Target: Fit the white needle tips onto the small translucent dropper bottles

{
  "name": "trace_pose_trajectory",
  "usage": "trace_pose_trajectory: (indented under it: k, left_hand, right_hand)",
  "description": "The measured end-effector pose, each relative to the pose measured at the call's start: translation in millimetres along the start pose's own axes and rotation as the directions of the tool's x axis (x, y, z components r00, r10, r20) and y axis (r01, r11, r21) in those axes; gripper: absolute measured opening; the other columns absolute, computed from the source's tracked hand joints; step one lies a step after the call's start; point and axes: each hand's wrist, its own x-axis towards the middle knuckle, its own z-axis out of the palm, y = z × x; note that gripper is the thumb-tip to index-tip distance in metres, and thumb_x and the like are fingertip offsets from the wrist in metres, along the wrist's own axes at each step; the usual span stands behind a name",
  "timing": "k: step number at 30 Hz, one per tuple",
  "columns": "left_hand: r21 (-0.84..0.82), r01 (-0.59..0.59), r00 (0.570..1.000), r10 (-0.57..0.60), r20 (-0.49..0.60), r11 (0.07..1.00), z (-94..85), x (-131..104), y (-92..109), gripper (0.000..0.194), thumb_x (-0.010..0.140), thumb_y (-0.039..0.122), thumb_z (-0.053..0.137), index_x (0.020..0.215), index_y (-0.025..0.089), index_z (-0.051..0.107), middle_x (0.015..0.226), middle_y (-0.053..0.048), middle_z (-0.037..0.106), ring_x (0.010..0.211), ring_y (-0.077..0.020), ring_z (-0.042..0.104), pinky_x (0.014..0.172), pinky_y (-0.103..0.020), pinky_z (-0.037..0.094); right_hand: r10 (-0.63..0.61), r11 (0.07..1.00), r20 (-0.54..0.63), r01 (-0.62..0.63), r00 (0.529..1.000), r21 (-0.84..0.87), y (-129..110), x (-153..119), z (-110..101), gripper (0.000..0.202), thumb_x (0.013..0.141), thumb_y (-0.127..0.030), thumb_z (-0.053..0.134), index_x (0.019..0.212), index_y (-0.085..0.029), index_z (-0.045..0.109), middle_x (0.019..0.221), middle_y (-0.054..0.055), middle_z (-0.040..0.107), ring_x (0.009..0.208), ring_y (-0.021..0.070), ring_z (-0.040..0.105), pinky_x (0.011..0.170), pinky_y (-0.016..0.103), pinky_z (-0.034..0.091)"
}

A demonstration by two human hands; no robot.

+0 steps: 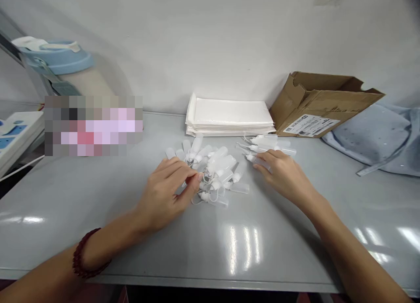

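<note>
A loose pile of small translucent squeeze bottles (216, 159) with white caps and thin cap straps lies mid-table. At the pile's left edge is my left hand (169, 191), thumb and forefinger pinched together; what they grip, if anything, is too small to make out. To the right of the pile, my right hand (284, 172) has its fingers closed on one squeeze bottle (252, 158), whose narrow tip points left. Just beyond that hand, a few more bottles (267, 140) lie roughly side by side, with their tips also to the left.
White padded envelopes (229, 113) are stacked by the wall. An open cardboard box (328, 104) stands right of them, before a grey-blue fabric bag (387, 141). At left are a blue-lidded bottle (59, 58), a blurred-out patch and a power strip (16, 128).
</note>
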Motion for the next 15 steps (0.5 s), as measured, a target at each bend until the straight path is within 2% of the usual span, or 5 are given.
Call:
trace_pose_trajectory:
  k: [3,7,9,12,15]
  left_hand:
    - [-0.052,0.026,1.000,-0.026,0.001,0.998,-1.8,0.6,3.5,0.019,0.084,0.008,0.053,0.066,0.016,0.053,0.056,0.002,0.050,0.056,-0.0110,0.041,0.059,-0.026,0.039]
    - [-0.177,0.165,0.983,-0.148,0.106,0.970,-3.7,-1.1,6.6,0.014,0.087,0.013,0.051,0.076,0.017,0.059,0.062,0.002,0.054,0.061,-0.0109,0.048,0.059,-0.023,0.041]
    - [-0.222,0.227,0.967,-0.192,0.167,0.948,-4.6,-2.5,7.3,0.011,0.088,0.018,0.052,0.089,0.018,0.062,0.069,0.001,0.057,0.066,-0.0110,0.052,0.060,-0.022,0.042]
    - [-0.250,0.283,0.946,-0.228,0.229,0.926,-6.5,-3.1,8.7,0.017,0.088,0.023,0.053,0.103,0.020,0.062,0.074,0.001,0.059,0.069,-0.0102,0.054,0.063,-0.021,0.044]
    - [-0.264,0.289,0.949,-0.239,0.206,0.920,-9.3,-1.0,10.6,0.021,0.088,0.024,0.055,0.107,0.019,0.061,0.075,0.002,0.061,0.068,-0.0094,0.055,0.065,-0.021,0.045]
  right_hand:
    - [0.004,0.982,-0.065,0.008,0.998,0.190,-7.5,-5.0,-14.3,0.021,0.087,-0.026,0.049,0.097,-0.014,0.063,0.089,0.009,0.068,0.082,0.0244,0.063,0.069,0.035,0.048]
    - [-0.082,0.887,-0.148,0.139,0.986,0.440,-24.7,-15.7,-35.2,0.018,0.090,-0.030,0.049,0.096,-0.018,0.060,0.083,0.003,0.065,0.071,0.0166,0.058,0.064,0.028,0.046]
    - [-0.142,0.842,-0.160,0.204,0.977,0.500,-35.6,-21.1,-40.7,0.015,0.091,-0.028,0.049,0.098,-0.018,0.059,0.082,0.002,0.062,0.072,0.0155,0.057,0.066,0.028,0.045]
    - [-0.225,0.797,-0.151,0.271,0.963,0.539,-48.8,-27.0,-42.2,0.016,0.091,-0.022,0.049,0.104,-0.017,0.057,0.089,0.004,0.061,0.079,0.0161,0.058,0.070,0.028,0.046]
    - [-0.306,0.756,-0.124,0.321,0.944,0.570,-54.5,-30.0,-40.8,0.018,0.092,-0.019,0.047,0.108,-0.017,0.055,0.095,0.006,0.062,0.083,0.0163,0.058,0.071,0.027,0.047]
